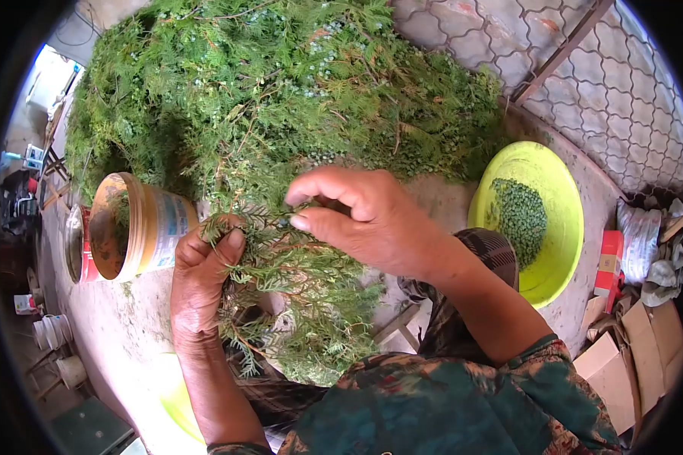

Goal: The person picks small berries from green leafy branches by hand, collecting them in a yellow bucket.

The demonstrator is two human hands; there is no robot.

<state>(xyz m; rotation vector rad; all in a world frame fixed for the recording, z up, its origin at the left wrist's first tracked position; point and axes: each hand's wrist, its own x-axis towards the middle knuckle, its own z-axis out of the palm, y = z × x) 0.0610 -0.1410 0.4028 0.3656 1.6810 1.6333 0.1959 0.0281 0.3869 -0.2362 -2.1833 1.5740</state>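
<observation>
One leafy sprig [264,231] pinched in left hand [199,274]; right hand [369,218] slightly spread, seemingly touching it.

Hidden and cut-off parts
The top edge crops the large heap of green, scaly-leaved branches [273,83]; the bottom edge crops the dark green patterned shirt [432,409]. The bare left forearm [220,387] and glare obscure the lower yellow-green plastic basin [176,394]. The bare left hand [205,265] hides part of the feathery green sprig [303,265] it grips; whether the bare right hand's [372,220] parted fingertips touch foliage is unclear.
</observation>
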